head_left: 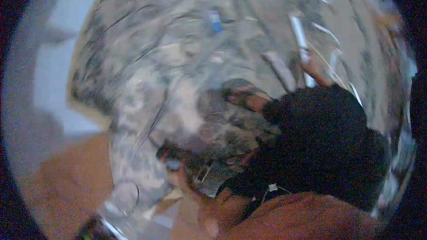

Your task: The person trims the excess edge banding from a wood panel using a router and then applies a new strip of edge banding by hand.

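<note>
**A:** Quick pass, the frame's badly smeared. Where are your hands?

**B:** My left hand (183,178) comes up from the bottom edge, forearm bare. It sits low at the near edge of the mottled grey surface (147,84). The fingers look curled at a small dark thing (171,161) with a red bit and a blue bit. Gripping it or only resting on it, I can't tell through the blur.

**A:** Right hand?

**B:** I can't pick it out anywhere. The two hands further up seem to be someone else's, both coming out of a black garment (324,146) on my right.

**A:** What are those hands doing?

**B:** The co-worker's far hand (316,74) is up against a pale rod (299,35) that runs away toward the top. It's probably held low on the shaft to steady it. The co-worker's near hand (250,101) lies on the grey surface, palm down I think, maybe pressing it flat.

**A:** Why is your dark thing down there?

**B:** My guess is it's kept close to my body, where I can reach it, well apart from the rod.

**A:** Anything else?

**B:** There's a small blue object (215,21) far up on the grey. There's also orange-brown floor (66,182) at lower left and a pale panel (53,66) at the left rim.
</note>
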Motion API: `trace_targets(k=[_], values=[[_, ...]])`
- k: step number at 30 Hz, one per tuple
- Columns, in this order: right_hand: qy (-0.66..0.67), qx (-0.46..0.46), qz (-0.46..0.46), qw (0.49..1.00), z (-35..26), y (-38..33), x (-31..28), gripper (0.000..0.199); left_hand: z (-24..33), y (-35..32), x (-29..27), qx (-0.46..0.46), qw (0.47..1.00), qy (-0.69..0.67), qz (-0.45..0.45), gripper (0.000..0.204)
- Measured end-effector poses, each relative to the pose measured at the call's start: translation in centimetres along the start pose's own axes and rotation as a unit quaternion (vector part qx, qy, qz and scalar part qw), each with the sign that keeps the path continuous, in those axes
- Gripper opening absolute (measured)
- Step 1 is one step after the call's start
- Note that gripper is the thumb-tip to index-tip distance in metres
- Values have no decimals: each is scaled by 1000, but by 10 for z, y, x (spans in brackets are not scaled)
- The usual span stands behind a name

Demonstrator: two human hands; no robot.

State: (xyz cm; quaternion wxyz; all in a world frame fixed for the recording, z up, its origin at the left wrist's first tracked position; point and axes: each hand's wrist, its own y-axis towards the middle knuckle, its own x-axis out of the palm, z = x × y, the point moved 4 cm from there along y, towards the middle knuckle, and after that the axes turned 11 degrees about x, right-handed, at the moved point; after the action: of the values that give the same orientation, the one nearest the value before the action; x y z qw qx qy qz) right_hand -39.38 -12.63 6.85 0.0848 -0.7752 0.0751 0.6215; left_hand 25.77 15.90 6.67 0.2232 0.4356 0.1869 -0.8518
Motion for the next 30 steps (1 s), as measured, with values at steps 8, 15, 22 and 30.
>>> trace_targets(k=[8,15,22,30], values=[[-46,59,-26,997,31,-2,-3,60,-2,0,-23,-160,985,60,-12,91],[-108,49,-52,992,81,8,-10,53,-10,-15,-14,-159,987,21,-24,95],[-200,-100,-53,973,26,112,-27,47,-26,-17,-4,-111,991,-5,-74,96],[-186,-320,-14,929,-328,189,-20,44,-11,6,-102,-48,995,-79,25,79]])
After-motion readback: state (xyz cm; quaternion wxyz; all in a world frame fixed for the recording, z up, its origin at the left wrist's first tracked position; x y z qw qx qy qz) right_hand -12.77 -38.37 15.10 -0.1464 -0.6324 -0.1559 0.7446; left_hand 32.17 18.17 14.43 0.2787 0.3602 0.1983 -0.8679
